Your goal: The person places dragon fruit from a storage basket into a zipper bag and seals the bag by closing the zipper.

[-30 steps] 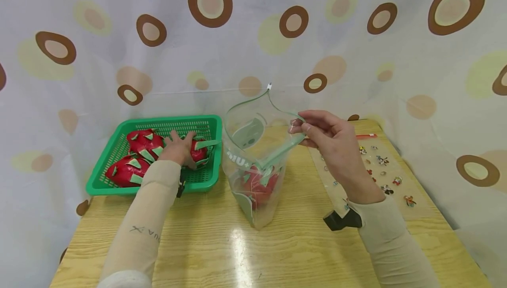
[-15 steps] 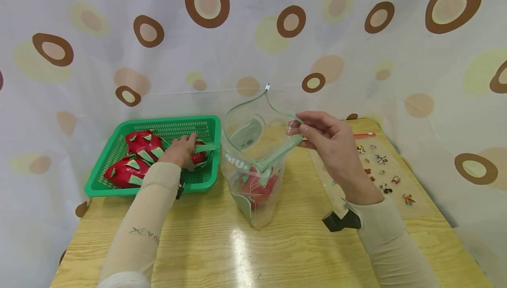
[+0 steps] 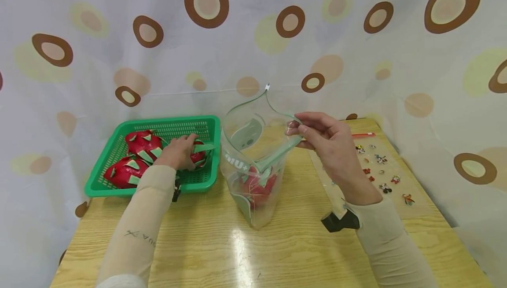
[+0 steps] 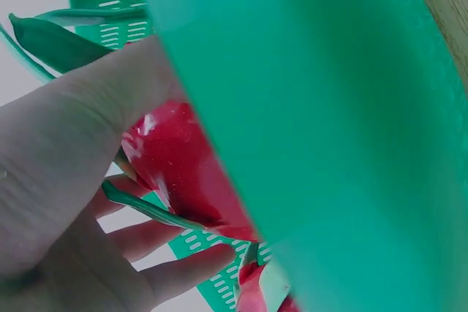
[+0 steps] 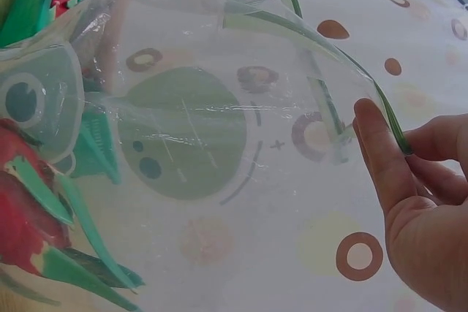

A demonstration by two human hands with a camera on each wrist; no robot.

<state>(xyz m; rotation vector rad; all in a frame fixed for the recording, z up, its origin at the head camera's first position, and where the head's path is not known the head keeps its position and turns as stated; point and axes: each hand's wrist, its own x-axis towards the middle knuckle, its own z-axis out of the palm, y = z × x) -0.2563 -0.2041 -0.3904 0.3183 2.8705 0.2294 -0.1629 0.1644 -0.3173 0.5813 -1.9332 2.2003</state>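
Observation:
My left hand (image 3: 177, 152) is in the green basket (image 3: 90, 184), gripping a red dragon fruit (image 3: 199, 158) with green leaf tips. In the left wrist view, the thumb lies on one side of that fruit (image 4: 186, 166) and the fingers on the other; the basket wall hides part of it. My right hand (image 3: 332, 149) pinches the green-edged rim of a clear zip bag (image 3: 231, 171), which stands upright with its mouth spread. Another dragon fruit (image 3: 259, 189) sits inside the bag. From the right wrist, thumb and fingers (image 5: 391, 173) show on the bag's rim.
Two more dragon fruits (image 3: 124, 172) lie in the basket's left side. A flat clear bag (image 3: 416, 211) with a red zip strip (image 3: 363, 135) and several small colourful figures lies on the wooden table (image 3: 301, 252) at right. A patterned curtain (image 3: 245, 41) hangs behind.
My left hand's spread fingers have come down and drawn in around the dragon fruit at the basket's right side. My right hand keeps its pinch on the bag's rim, almost unmoved.

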